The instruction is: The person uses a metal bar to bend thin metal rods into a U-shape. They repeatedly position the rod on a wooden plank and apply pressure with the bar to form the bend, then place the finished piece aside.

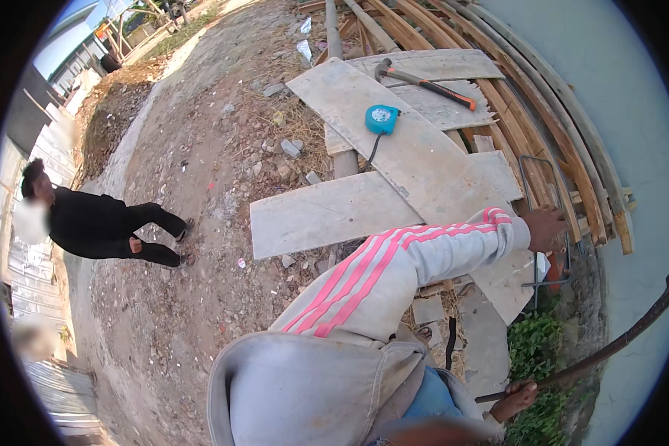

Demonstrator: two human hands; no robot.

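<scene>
My left hand (544,229), at the end of a white sleeve with pink stripes, is closed on bent metal rods (525,178) at the right side of the boards (312,223). Low in the view, my right hand (514,400) grips a long dark curved bar (619,342) that rises toward the right rim. Beyond my left hand, a teal tape measure (381,120) with a dark strap lies on a pale board, and a hammer (431,86) with a black and orange handle rests on another board above it.
Long timbers (580,171) are stacked beside a pale wall (632,111). A person (100,223) in dark clothes stands at left on rubble-strewn ground (171,312), near corrugated sheeting (48,275). Green plants (531,342) grow at the wall's foot.
</scene>
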